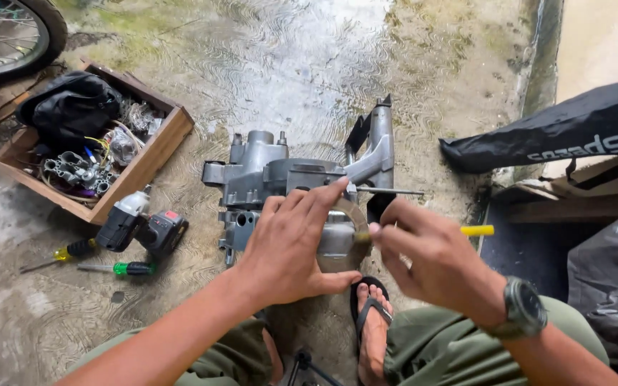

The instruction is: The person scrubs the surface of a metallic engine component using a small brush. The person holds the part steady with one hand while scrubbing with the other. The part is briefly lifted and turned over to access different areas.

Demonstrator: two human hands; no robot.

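Left hand (pixel 291 246) pinches a thin ring-shaped gasket (pixel 355 214) upright over the grey engine casing (pixel 280 179) lying on the wet concrete floor (pixel 287 64), steadying it, it seems, for the tool. Right hand (pixel 423 261) is closed on a yellow-handled tool (pixel 477 230), tip at the gasket's edge. Far left, a wooden box (pixel 148 161) of parts; beside it a cordless driver (pixel 141 225) and screwdrivers (pixel 119 268). A black bag (pixel 559 132) with white lettering lies right.

A thin, flat, brownish ring-shaped gasket (pixel 352 214) is held upright above a grey cast-metal engine casing (pixel 280 179), with a yellow-handled tool (pixel 475 231) laid against its rim.
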